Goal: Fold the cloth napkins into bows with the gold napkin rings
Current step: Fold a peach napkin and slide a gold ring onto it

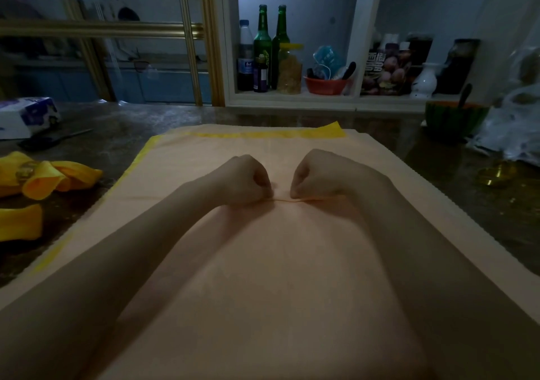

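Observation:
A large peach cloth napkin (263, 277) lies spread over the dark table, with a yellow napkin (321, 131) showing under its far and left edges. My left hand (248, 179) and my right hand (317, 175) sit side by side at the napkin's middle, fingers curled, each pinching a raised crease (282, 200) that runs across the cloth. At the left lies a finished yellow bow (49, 179) with a gold napkin ring (24, 172) on it. A second yellow folded piece (19, 222) lies below it. Gold rings (496, 173) rest at the right.
A tissue pack (26, 116) and a dark utensil (52, 139) lie at the far left. A green bowl (453, 116) with a spoon and a white plastic bag (511, 128) stand at the far right. Bottles (263, 49) and jars fill the shelf behind.

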Available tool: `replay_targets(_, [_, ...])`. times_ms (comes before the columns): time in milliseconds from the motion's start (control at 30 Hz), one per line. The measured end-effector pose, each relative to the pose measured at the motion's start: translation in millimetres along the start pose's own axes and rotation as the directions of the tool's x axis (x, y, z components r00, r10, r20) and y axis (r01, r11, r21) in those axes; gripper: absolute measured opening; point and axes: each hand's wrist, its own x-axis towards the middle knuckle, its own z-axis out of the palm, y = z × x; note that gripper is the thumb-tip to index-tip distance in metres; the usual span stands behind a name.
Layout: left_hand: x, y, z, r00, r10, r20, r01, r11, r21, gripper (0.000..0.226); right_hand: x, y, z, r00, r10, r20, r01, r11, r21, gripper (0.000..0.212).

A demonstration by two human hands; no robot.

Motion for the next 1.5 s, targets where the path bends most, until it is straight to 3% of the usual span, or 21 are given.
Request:
replay_targets(100, [0,-5,-3,1.0,-0.006,0.021,0.007,0.999,-0.048,0.012,-1,3,2,1.0,0.001,-0.025,0.0,1.0,0.003,0.012])
replay_targets(233, [-1,-8,-5,0.999,-0.012,0.05,0.015,0.997,-0.073,0.016,2,4,3,0.998,-0.001,-0.058,0.001,1.0,0.001,0.022])
replay_targets(400, [-5,1,3,0.992,0.045,-0.117,-0.039,0.998,0.051,0.007,3,1,13,0.991,-0.05,-0.123,0.046,0.998,-0.035,0.017])
replay_targets(533, [-9,13,-5,0.999,0.033,0.032,-0.039,0.975,0.218,0.008,-3,-8,3,0.999,0.006,0.037,-0.001,0.99,-0.138,0.015])
replay_targets(633, [-9,20,-11,0.99,-0.037,0.136,0.011,0.981,0.191,0.023,-5,-11,-13,0.987,0.07,0.146,-0.044,0.984,-0.175,0.025])
replay_targets(834, [-10,8,-18,0.986,-0.048,0.157,0.04,0.998,0.055,0.018,-6,-7,-3,1.0,0.014,-0.01,-0.015,0.987,-0.158,0.029])
replay_targets(1034, [-11,3,-17,0.987,-0.09,0.134,0.097,0.994,-0.044,0.031,-11,-8,-3,1.0,0.01,0.004,-0.009,0.989,-0.147,0.029])
replay_targets(1167, [-13,13,-17,0.995,0.011,0.102,-0.027,0.986,0.163,0.014,-10,-10,-2,0.999,-0.013,0.052,0.022,0.984,-0.177,0.02])
replay_targets(1267, [-18,27,-21,0.973,-0.036,0.227,-0.04,0.945,0.323,0.015,-13,-12,-8,0.976,0.038,0.215,0.009,0.977,-0.214,0.023])
replay_targets(1367, [-16,33,-20,0.931,-0.126,0.344,0.009,0.947,0.322,0.029,-16,-11,-16,0.95,0.054,0.306,-0.021,0.994,-0.11,0.017])
replay_targets(1500, [-11,25,-14,0.928,-0.144,0.343,0.054,0.964,0.259,0.033,-12,-10,-15,0.969,0.041,0.244,-0.02,0.996,-0.087,0.014])
